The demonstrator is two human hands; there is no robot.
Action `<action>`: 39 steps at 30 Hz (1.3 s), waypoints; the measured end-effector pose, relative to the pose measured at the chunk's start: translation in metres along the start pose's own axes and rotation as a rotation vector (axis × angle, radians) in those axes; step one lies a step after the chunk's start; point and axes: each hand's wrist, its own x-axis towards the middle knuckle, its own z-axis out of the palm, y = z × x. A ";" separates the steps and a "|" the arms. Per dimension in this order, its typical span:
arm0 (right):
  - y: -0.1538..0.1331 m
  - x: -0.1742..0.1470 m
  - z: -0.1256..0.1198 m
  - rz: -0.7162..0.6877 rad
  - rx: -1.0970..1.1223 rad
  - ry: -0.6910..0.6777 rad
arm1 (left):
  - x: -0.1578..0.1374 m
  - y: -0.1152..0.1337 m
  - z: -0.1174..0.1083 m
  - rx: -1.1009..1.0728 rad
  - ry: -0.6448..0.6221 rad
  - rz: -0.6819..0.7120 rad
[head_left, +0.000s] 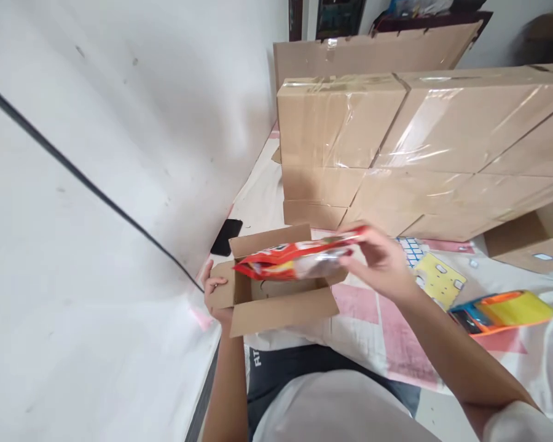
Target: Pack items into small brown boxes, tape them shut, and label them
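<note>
while the left grip (215, 294) clasps a cardboard flap (225, 287), the right grip (381, 261) pinches a glossy red packet (292, 256).

Pink-and-white cloth (399, 337) bears a black phone-like slab (227, 237) at left, taped cardboard (424, 141) along the far side, an open carton (529, 245) far right, and an orange-edged packet (502, 311) nearer right (cloth creased beside it).

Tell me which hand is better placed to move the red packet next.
Probably the right hand: it grips the red packet by one end, above the open box, while the left hand steadies the box's end flap.
</note>
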 end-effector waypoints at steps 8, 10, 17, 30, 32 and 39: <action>0.045 -0.060 -0.010 0.219 -0.418 0.041 | -0.009 -0.007 -0.001 -0.094 -0.070 -0.038; 0.055 -0.076 -0.013 0.352 -0.262 0.024 | -0.010 -0.010 -0.005 -0.083 -0.100 -0.036; 0.055 -0.101 0.018 0.337 0.012 -0.247 | -0.023 -0.024 -0.022 0.014 -0.376 -0.038; 0.061 -0.127 0.017 0.204 -0.107 -0.010 | -0.021 0.019 -0.020 0.142 -0.773 0.064; 0.068 -0.116 0.019 0.317 0.024 0.168 | -0.033 0.018 -0.005 0.155 -0.628 -0.039; 0.073 -0.101 0.034 0.278 0.231 0.008 | -0.037 0.023 0.009 0.114 -0.510 -0.244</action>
